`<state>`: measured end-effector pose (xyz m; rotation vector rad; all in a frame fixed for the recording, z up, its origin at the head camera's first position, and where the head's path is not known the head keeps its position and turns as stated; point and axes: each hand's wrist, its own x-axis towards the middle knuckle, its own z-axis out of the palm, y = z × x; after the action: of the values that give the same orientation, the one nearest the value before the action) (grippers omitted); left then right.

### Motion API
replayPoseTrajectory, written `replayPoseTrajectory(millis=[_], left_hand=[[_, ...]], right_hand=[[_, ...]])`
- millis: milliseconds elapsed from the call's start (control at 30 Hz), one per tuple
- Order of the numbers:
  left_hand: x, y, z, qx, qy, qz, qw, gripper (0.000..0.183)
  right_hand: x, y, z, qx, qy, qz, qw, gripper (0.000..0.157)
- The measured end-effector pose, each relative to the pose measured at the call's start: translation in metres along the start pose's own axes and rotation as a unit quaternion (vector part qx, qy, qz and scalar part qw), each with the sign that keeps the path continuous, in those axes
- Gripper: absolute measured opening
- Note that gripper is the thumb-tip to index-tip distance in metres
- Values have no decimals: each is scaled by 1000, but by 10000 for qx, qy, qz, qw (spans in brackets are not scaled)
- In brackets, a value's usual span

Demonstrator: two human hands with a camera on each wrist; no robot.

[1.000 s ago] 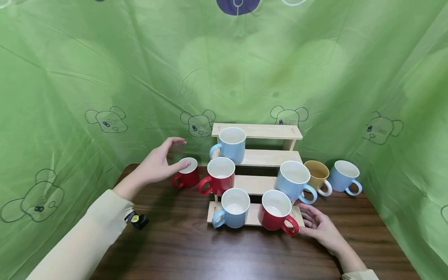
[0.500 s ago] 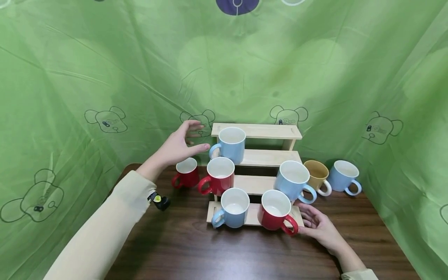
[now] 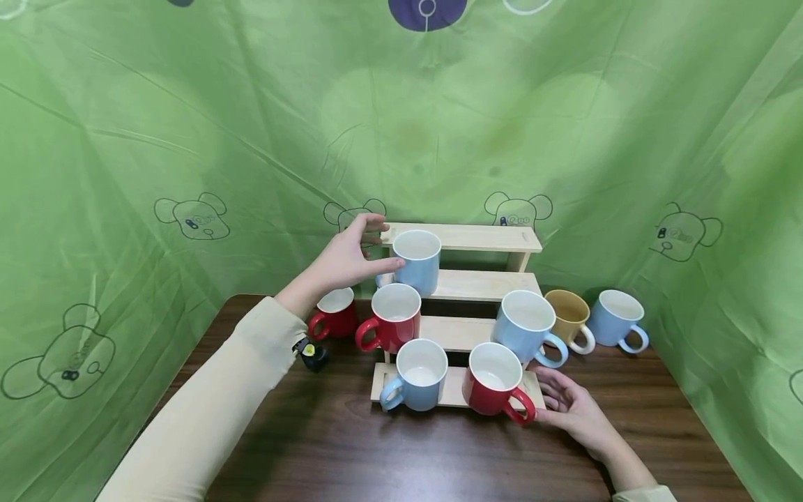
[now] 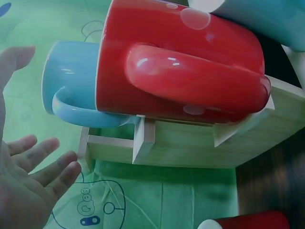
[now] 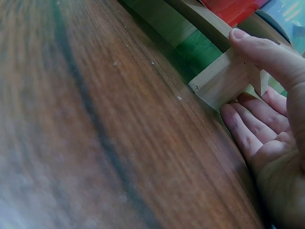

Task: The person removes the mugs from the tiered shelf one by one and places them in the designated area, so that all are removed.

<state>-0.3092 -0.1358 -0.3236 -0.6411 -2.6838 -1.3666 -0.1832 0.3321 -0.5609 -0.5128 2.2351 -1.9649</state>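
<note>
In the head view my left hand (image 3: 345, 261), fingers spread, is beside the light blue mug (image 3: 422, 268) on a tier of the stepped wooden rack (image 3: 467, 284). Its thumb overlaps the mug's left side there, while the left wrist view shows a gap between the fingers and this blue mug (image 4: 71, 76). My right hand (image 3: 580, 418) holds the rack's lower right end. Seen from the right wrist, its thumb lies on the step and the fingers are against the wooden end panel (image 5: 224, 78).
Lower tiers bear a red mug (image 3: 396, 317), a blue mug (image 3: 422, 375), another red mug (image 3: 492, 380) and another blue mug (image 3: 525, 326). On the table (image 3: 401, 460) stand a red mug (image 3: 339, 317) left, and a yellow mug (image 3: 567, 314) and blue mug (image 3: 615, 317) right. Green cloth (image 3: 251, 125) hangs behind.
My left hand has moved right and slightly up, from above the red mug on the table to the blue mug on the rack. The right hand keeps its place.
</note>
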Motion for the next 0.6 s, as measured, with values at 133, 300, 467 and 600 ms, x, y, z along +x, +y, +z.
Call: replayPoseTrajectory(millis=[133,300,467,600], left_hand=[[1,1,3,-16,74,52,10000,92],[3,5,8,-191,78,191,9996,89],[7,8,14,-137,52,270,9995,90],[8,10,19,19,31,244,9997,90]], right_hand=[[0,0,0,-38,3,29,10000,73],[-2,0,-1,-150,91,238,9996,74],[-4,0,-3,-121,63,264,9996,75],[-5,-1,-3,-37,51,176,9998,74]])
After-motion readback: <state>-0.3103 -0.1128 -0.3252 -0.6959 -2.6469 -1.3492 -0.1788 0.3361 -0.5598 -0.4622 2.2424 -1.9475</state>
